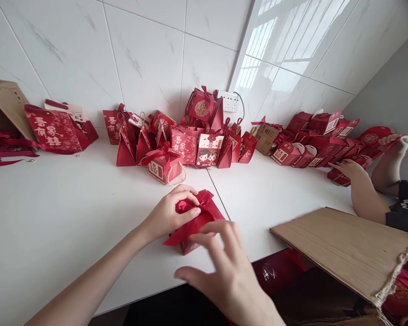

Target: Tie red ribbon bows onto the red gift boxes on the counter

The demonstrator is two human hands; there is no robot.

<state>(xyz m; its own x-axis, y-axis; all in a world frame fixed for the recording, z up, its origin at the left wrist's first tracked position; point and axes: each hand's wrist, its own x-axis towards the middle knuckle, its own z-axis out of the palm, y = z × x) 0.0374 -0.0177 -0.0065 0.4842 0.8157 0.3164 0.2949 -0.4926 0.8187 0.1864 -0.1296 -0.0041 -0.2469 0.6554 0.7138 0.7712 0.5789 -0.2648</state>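
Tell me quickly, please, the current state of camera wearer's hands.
Left hand: touching the red bow on the red box; whether gripping cannot be told.
Right hand: open, fingers apart, holding nothing.

Left hand (177, 209), right hand (224, 265) bare; left forearm (104, 269) bare, slender.

Left hand (172, 209) on bow (206, 198), red box (188, 247); white table (88, 208)
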